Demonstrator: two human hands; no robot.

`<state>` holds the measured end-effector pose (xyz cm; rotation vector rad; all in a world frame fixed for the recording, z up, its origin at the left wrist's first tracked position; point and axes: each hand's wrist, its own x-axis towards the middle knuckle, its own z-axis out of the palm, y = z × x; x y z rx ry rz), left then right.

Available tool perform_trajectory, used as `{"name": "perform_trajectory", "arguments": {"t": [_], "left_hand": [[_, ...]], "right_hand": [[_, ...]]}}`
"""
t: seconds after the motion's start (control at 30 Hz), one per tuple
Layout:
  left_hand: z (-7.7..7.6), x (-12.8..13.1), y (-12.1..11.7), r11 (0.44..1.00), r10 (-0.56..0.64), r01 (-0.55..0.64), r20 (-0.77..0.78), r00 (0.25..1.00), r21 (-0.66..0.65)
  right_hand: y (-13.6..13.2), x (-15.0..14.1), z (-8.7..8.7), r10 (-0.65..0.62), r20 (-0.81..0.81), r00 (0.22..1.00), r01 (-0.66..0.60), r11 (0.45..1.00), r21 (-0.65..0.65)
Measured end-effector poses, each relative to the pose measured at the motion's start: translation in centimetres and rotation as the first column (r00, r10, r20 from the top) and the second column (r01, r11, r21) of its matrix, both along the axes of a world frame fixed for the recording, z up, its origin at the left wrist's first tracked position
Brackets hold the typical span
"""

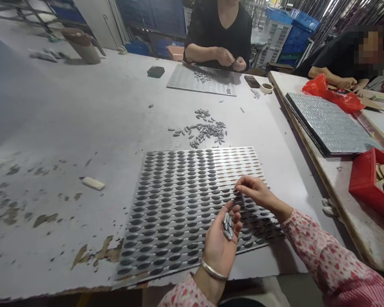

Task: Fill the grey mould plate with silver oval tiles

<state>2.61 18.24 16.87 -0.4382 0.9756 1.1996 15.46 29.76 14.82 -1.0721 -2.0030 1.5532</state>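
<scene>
A flat board point(233, 160) with rows of oval slots lies before me, most slots filled with dark grey oval pieces. Bare, shiny slots show at its upper right. My left hand point(222, 238), palm up over the board's lower part, cups several loose silvery oval pieces point(228, 226). Close above it, my right hand point(254, 192) is at the border of the filled rows, thumb and forefinger pinched together. Whatever sits between those fingertips is too small to make out. Just beyond the board lies a scattered heap of the same oval pieces point(208, 130).
Across the table a person point(219, 34) works at a similar board point(179, 81). Right stand a tape roll point(266, 88), stacked boards point(333, 123) and a red bin point(368, 179); another person point(336, 59) leans there. Left are a whitish stick point(92, 183) and a jug point(83, 47).
</scene>
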Motion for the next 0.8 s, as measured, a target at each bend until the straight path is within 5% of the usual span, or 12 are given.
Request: {"name": "perform_trajectory", "arguments": {"t": [0.17, 0.5, 0.63, 0.7, 0.8], "left_hand": [[0.5, -0.2, -0.2, 0.998, -0.055, 0.057, 0.059, 0.997, -0.032], [-0.3, 0.3, -1.1, 0.997, -0.046, 0.041, 0.075, 0.996, 0.063], [-0.7, 0.4, -0.9, 0.998, 0.004, -0.008, 0.052, 0.999, 0.063], [-0.9, 0.5, -0.6, 0.999, 0.024, -0.026, 0.038, 0.999, 0.034], [-1.0, 0.7, 0.0, 1.000, 0.014, -0.015, 0.036, 0.999, 0.020]], "right_hand": [[1.6, 0.5, -2.0, -0.157, 0.222, 0.962, 0.119, 0.978, 0.173], [0.6, -0.2, -3.1, -0.265, 0.498, 0.826, -0.064, 0.833, 0.550], [0.3, -0.1, -2.5, -0.264, 0.427, 0.865, -0.001, 0.850, 0.527], [-0.2, 0.0, -1.6, -0.140, 0.304, 0.942, 0.007, 0.916, 0.401], [-1.1, 0.3, -0.1, 0.142, 0.062, 0.988, -0.149, 0.979, 0.137]]}}
